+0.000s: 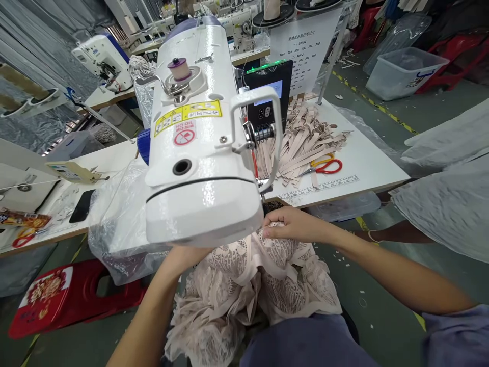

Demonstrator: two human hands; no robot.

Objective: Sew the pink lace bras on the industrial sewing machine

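Your right hand (288,224) holds the upper edge of the lace garment (273,255), which lies in folds below that hand. Your left hand (191,254) is mostly hidden under the sewing machine (202,209); its grip cannot be determined. Beyond your right hand, the bench (372,158) carries a ruler (321,187), scissors (331,165) and piled fabric strips (305,142).

Floor (382,326): grey-green, littered with pale scraps (338,97), marked by yellow-and-black tape (382,108).
Hanging sheeting (34,30): grey, creased, seen at my far left.
Worktop (367,153): white, reaching out to my right.
Side worktop (114,153): white, wood-edged, standing at my left.
Stool (82,295): red, low, picture-topped, on my left.
Light: bright over my worktop.
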